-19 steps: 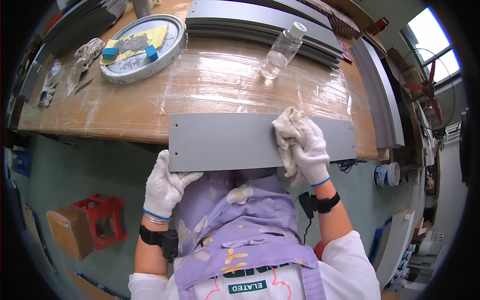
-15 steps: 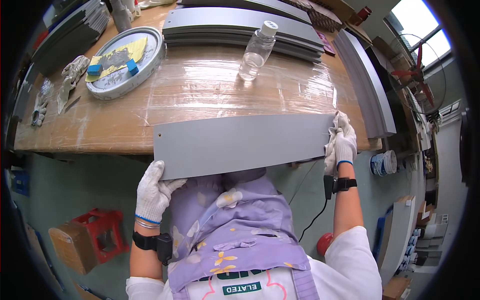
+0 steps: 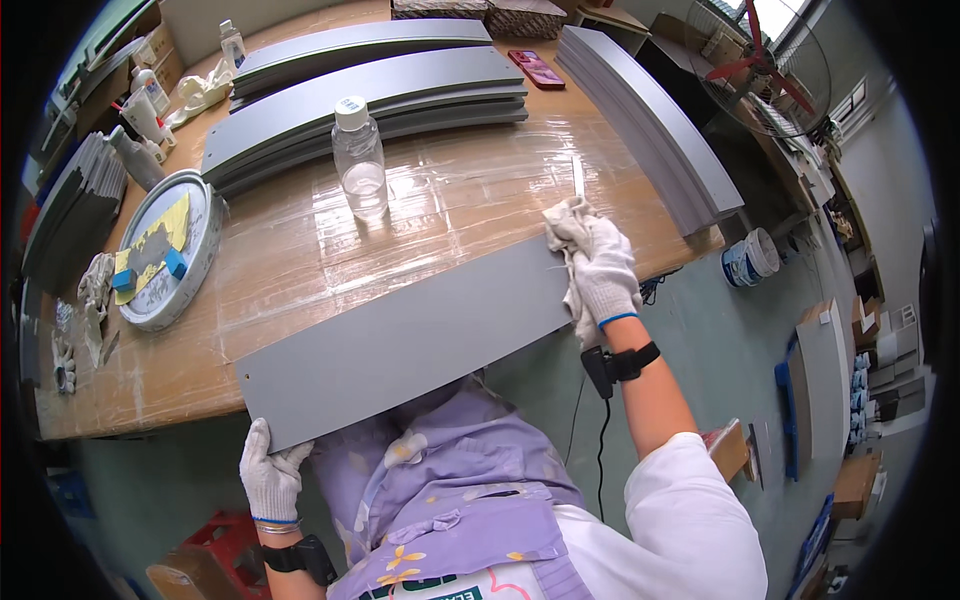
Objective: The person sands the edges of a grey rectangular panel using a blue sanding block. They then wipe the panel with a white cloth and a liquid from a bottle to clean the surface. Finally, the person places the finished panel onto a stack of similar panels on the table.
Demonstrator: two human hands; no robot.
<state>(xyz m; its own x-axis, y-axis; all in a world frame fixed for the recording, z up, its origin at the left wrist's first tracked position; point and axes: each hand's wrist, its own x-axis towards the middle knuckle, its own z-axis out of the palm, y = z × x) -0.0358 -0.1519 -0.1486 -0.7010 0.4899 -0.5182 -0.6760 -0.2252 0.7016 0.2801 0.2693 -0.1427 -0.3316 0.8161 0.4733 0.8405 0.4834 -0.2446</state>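
Note:
A long flat grey panel (image 3: 410, 335) rests partly on the near table edge and juts toward my lap. My left hand (image 3: 270, 472), in a white knit glove, grips its near left corner, thumb by the edge. My gloved right hand (image 3: 605, 265) presses a crumpled off-white cloth (image 3: 572, 222) over the panel's right end. The fingers are bunched in the cloth, which hides part of that end. A small hole shows near the panel's left end. Beyond the panel stands a clear bottle (image 3: 362, 165) with a white cap and some liquid inside.
Stacks of grey panels (image 3: 365, 95) lie at the back, with another stack (image 3: 650, 130) along the right. On the left is a round lid (image 3: 200, 255) carrying yellow sandpaper and blue blocks. A red phone (image 3: 537, 69) lies behind. A fan (image 3: 760, 70) stands at far right.
My view has turned right. The panel now slants, its right end farther away. My right hand and the cloth have shifted onto the panel's end; my left hand keeps its corner.

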